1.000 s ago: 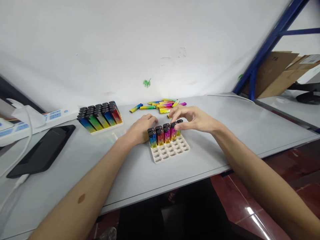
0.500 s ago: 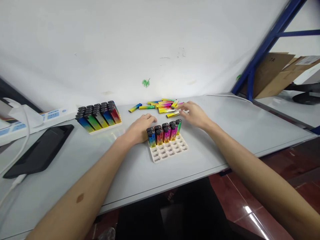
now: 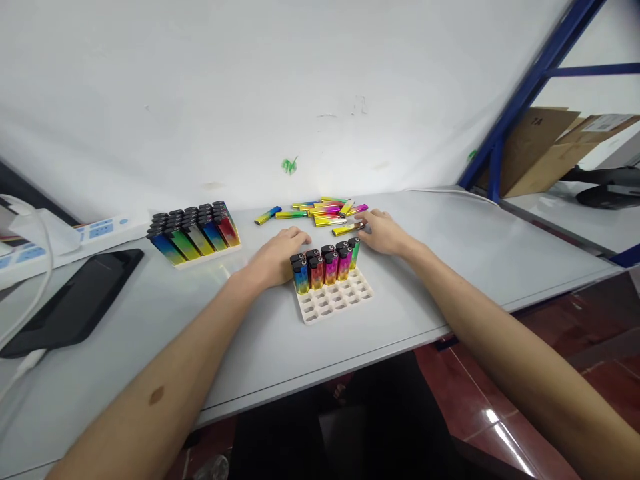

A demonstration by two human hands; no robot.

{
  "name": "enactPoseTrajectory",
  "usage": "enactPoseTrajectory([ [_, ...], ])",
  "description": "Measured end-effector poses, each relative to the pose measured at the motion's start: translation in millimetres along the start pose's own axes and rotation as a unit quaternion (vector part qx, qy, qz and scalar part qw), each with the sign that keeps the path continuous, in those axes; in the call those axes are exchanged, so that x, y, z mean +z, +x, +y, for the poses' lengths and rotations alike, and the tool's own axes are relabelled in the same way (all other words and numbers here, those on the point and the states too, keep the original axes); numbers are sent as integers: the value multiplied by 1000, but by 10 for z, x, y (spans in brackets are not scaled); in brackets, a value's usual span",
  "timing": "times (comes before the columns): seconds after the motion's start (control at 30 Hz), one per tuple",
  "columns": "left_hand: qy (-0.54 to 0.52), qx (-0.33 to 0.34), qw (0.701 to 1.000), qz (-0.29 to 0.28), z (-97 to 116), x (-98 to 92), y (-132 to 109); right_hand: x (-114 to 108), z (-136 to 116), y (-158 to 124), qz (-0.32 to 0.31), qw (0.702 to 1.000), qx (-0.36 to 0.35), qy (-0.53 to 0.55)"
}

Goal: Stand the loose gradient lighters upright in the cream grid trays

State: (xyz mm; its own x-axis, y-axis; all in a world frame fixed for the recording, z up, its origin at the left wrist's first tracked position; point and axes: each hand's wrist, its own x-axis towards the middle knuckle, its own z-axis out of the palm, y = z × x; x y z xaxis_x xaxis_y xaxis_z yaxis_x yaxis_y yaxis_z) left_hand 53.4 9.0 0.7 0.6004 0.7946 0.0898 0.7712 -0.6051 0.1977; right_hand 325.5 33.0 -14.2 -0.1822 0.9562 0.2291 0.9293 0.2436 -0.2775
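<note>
A cream tray (image 3: pixel 337 305) with rows of slots holds several upright lighters (image 3: pixel 331 268) in its back rows; its front slots show bare. My left hand (image 3: pixel 281 257) rests at the tray's back left corner, fingers stretched out behind the lighters. Its thumb is hidden, and whether it touches the tray I cannot tell. Farther back, the thumb and fingers of my right hand (image 3: pixel 383 231) close on the right end of a gold lighter (image 3: pixel 345 229) lying on the table. Beside that, several shiny coloured lighters (image 3: pixel 325 211) lie in a loose pile near the wall.
A second tray (image 3: pixel 210 257) packed with black-topped lighters (image 3: pixel 193 233) stands at the left. Near it are a black phone (image 3: pixel 75 300) with a cable and a white power strip (image 3: pixel 107 230). A blue metal frame (image 3: pixel 495 167) and cardboard boxes (image 3: pixel 540 147) are at the right.
My right hand has come down slightly from beside the pile to the end of the nearest gold lighter. My left hand stays by the tray. The whole view has shifted a little.
</note>
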Motion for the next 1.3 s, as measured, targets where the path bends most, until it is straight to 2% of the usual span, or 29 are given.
enactPoseTrajectory([
  [0.13, 0, 3, 1000, 0, -25, 16, 11, -44, 12, 7, -17, 1000, 12, 20],
  [0.2, 1, 7, 1000, 1, -30, 16, 12, -94, 9, -7, -24, 995, 36, 90],
  [0.27, 2, 4, 1000, 1, -26, 12, 11, -148, -3, -27, -24, 978, 57, 198],
  [0.33, 4, 0, 1000, -3, -17, 8, 11, -195, -32, -48, -15, 945, 53, 322],
  [0.43, 7, 4, 1000, -2, -8, 6, 11, -243, -118, -82, 6, 873, 22, 487],
  [0.5, 8, 6, 1000, 1, -6, 7, 8, -261, -197, -106, 18, 830, 26, 557],
  [0.57, 5, 4, 1000, 3, -6, 5, 4, -268, -275, -127, 27, 808, 44, 588],
  [0.77, 5, 9, 1000, 2, -26, 15, 5, -229, -371, -150, -19, 799, 94, 594],
  [0.93, 5, 15, 1000, 7, -36, 27, 14, -201, -379, -172, -30, 811, 87, 578],
  [1.07, 1, 15, 1000, 5, -28, 20, 9, -214, -416, -193, -42, 794, 54, 604],
  [1.2, -2, 12, 1000, 8, -33, 25, 12, -225, -431, -188, -80, 780, 74, 616],
  [1.3, 4, 11, 1000, 5, -34, 27, 17, -218, -442, -190, -89, 782, 83, 611],
])
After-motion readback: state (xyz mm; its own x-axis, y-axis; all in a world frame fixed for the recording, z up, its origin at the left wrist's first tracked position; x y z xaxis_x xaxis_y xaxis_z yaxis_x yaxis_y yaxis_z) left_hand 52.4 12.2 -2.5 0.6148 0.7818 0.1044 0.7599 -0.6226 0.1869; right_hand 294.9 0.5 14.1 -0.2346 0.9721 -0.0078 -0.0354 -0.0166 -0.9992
